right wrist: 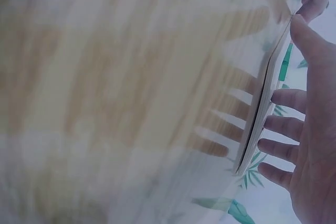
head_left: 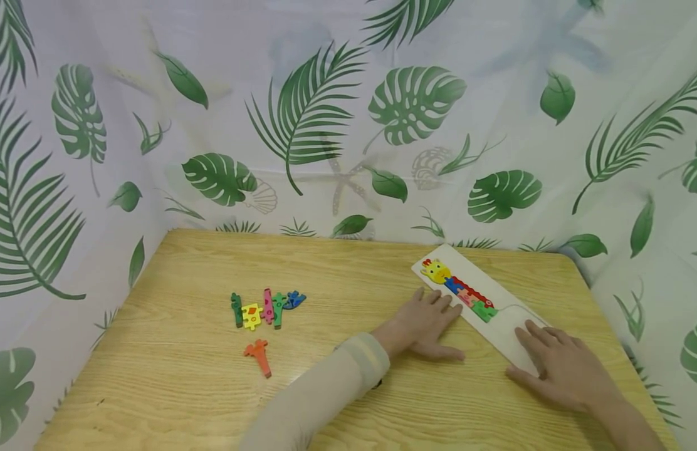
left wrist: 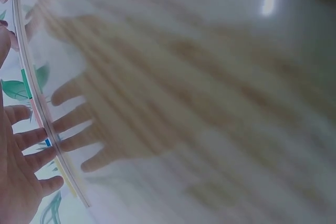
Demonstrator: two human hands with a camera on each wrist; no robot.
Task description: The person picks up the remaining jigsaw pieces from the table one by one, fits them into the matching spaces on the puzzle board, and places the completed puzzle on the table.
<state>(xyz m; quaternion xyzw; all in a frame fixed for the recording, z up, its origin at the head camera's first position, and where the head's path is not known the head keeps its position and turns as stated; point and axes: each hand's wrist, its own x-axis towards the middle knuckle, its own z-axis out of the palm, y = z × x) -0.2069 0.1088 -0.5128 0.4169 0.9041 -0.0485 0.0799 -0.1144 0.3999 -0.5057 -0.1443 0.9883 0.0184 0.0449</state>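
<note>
A white puzzle board (head_left: pixel 506 332) lies at a slant on the right of the table. On it is a partly assembled giraffe puzzle, with a yellow head (head_left: pixel 437 271) at the far end and blue, red, pink and green pieces below. My left hand (head_left: pixel 427 322) has its fingers spread along the board's left edge, fingertips beside the puzzle pieces. Over the near right end of the board, my right hand (head_left: pixel 568 366) rests with fingers extended. Neither hand grips a piece. Both wrist views show the board edge-on, near the outstretched fingers (right wrist: pixel 283 127).
Left of centre lie loose puzzle pieces: dark green (head_left: pixel 236 310), yellow (head_left: pixel 251 317), pink (head_left: pixel 267 307), green (head_left: pixel 278 310) and blue (head_left: pixel 294 299). An orange piece (head_left: pixel 259 358) sits nearer. Behind the wooden table (head_left: pixel 173 388) hangs a leaf-patterned cloth (head_left: pixel 326 207).
</note>
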